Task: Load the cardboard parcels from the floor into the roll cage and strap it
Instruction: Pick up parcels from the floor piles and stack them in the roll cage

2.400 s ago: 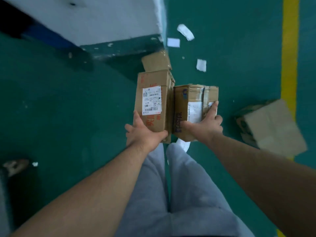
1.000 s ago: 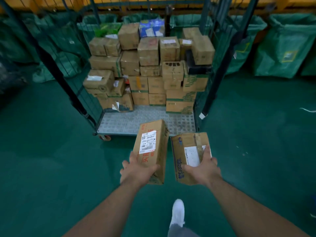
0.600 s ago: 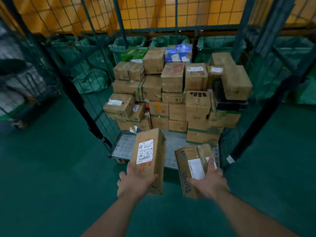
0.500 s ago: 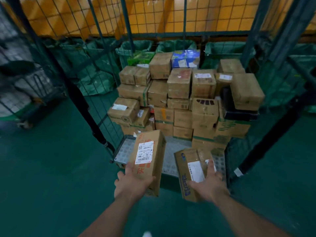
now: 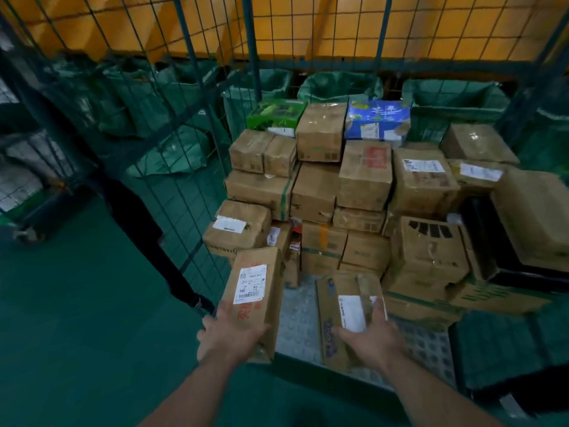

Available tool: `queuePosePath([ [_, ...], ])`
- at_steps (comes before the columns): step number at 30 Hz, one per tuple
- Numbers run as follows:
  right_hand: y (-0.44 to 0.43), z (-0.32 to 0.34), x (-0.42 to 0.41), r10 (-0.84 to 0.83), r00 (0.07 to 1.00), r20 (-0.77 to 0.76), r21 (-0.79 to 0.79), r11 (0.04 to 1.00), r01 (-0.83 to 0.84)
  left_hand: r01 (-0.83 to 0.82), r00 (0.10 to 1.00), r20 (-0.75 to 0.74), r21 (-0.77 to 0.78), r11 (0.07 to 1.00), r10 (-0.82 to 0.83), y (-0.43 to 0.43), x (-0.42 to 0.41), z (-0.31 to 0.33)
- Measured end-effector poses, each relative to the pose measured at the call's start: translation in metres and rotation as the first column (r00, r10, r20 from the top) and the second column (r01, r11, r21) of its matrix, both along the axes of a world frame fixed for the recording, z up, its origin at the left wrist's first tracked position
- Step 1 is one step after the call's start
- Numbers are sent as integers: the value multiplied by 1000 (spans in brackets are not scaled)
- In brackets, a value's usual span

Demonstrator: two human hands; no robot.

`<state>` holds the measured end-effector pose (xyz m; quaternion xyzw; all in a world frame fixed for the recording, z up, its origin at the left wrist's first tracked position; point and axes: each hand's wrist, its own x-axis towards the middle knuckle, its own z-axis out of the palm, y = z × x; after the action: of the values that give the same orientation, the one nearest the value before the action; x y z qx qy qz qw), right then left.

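Brown cardboard parcels (image 5: 363, 175), blue box (image 5: 378, 118), green box (image 5: 275, 114), teal floor (image 5: 77, 318), orange wall (image 5: 308, 26)

The white shipping label (image 5: 249, 284) on the left-hand parcel (image 5: 254, 300) carries a barcode; its print is too blurred to read.

Only open spot I can see in the roll cage (image 5: 197, 167) is the bare metal floor (image 5: 300, 315) in front of the stacked boxes (image 5: 363, 211). Stack fills the back, mesh wall closes the left, black crate (image 5: 505, 251) crowds the right.
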<state>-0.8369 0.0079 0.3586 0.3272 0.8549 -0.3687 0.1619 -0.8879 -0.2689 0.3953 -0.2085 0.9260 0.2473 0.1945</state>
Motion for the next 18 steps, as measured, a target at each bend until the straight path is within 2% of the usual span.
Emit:
queuePosePath([
  [6, -17, -13, -86, -107, 993, 38, -187, 976, 113, -60, 998, 8, 1, 998, 60, 5, -85, -11],
  [10, -8, -34, -149, -111, 992, 61, -314, 941, 125, -85, 996, 0, -33, 996, 85, 15, -143, -21],
  [15, 8, -36, -226, -76, 997, 4, -333, 940, 73, -90, 993, -80, -74, 993, 84, 23, -204, -8],
  [18, 14, -25, -273, -37, 999, -31, -273, 962, 27, -17, 993, -118, -112, 994, 4, 24, -245, 6],
])
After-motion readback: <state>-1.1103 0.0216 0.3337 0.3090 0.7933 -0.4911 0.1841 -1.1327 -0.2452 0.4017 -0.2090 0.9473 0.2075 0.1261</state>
